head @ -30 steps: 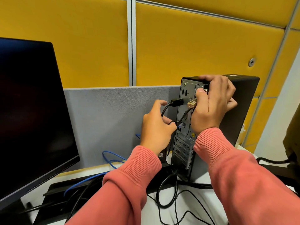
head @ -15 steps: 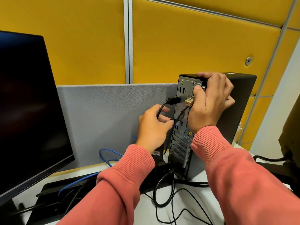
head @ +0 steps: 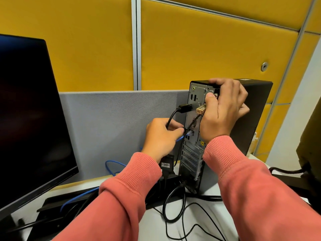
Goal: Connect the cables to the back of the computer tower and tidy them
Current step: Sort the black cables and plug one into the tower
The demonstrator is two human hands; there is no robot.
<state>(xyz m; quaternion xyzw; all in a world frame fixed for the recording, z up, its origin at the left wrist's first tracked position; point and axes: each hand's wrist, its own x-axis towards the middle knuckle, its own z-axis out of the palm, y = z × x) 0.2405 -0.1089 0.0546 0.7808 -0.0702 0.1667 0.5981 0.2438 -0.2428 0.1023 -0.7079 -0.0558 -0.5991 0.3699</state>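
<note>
A slim black computer tower [head: 251, 115] stands upright on a white desk [head: 154, 226], its metal back panel facing the viewer. The right hand [head: 224, 108] grips the tower's top rear corner, thumb pressed on the panel. The left hand [head: 161, 136] pinches a blue network cable [head: 114, 167] at a port halfway down the panel. Above it, a black cable [head: 173, 113] is plugged in. A dark monitor [head: 29, 119] stands far left.

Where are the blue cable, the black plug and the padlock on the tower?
blue cable [head: 113, 165]: head view, loop by the grey divider.
black plug [head: 185, 108]: head view, plug body.
padlock [head: 201, 109]: head view, brass body.
</note>
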